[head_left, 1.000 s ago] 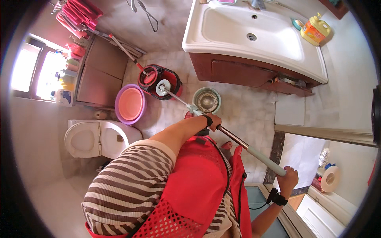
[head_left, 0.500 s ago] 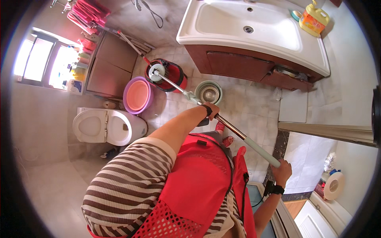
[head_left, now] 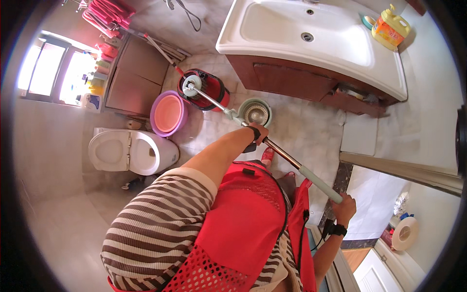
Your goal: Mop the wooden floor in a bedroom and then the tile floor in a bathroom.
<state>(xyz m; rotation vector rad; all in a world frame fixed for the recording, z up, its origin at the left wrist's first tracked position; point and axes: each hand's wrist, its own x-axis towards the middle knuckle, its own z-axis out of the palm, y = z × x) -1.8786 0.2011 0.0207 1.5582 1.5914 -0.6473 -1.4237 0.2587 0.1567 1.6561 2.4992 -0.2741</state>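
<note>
My left hand grips the steel pole of a mop at mid-length, and my right hand grips its pale green handle end. The mop's white disc head sits in the red and black mop bucket; the mop's underside is hidden. Beside the bucket stand a pink basin inside a purple one and a pale green bucket with a perforated metal insert, just beyond my left hand.
A white sink on a wooden cabinet fills the back right. A toilet stands left, near a tiled-floor corner. A red-handled pole leans by a counter. A doorway threshold lies at the right.
The disc head has shifted toward the back of the mop bucket, over the red spinner. Both hands, still gripping the pole, have moved slightly left, and the view has shifted a little.
</note>
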